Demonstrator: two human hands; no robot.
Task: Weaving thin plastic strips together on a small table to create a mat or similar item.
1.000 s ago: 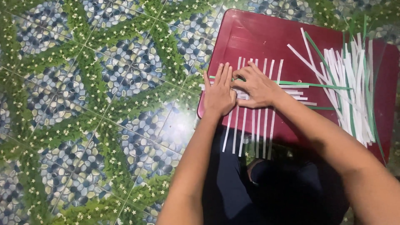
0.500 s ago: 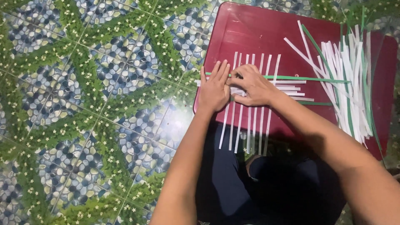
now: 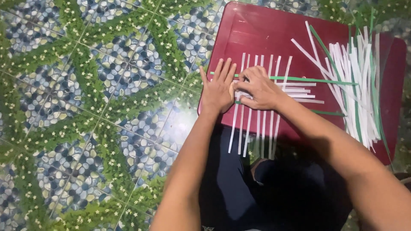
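Note:
A dark red board [image 3: 274, 34] lies on the tiled floor. On its near left part, several white paper strips [image 3: 257, 128] lie side by side and hang over the front edge, crossed by green strips [image 3: 317, 80] and white ones. My left hand [image 3: 218, 87] rests flat on the left end of this weave, fingers together and pointing away. My right hand [image 3: 259, 87] lies beside it, fingertips pressing and pinching the strips where they cross.
A loose pile of white and green paper strips [image 3: 355, 85] lies on the right side of the board. The floor [image 3: 94, 107] has blue pebble and green leaf patterned tiles. My dark trousers [image 3: 265, 192] fill the lower middle.
Both hands stay on the woven strips with only small finger shifts. The view has drifted slightly, moving the board a little.

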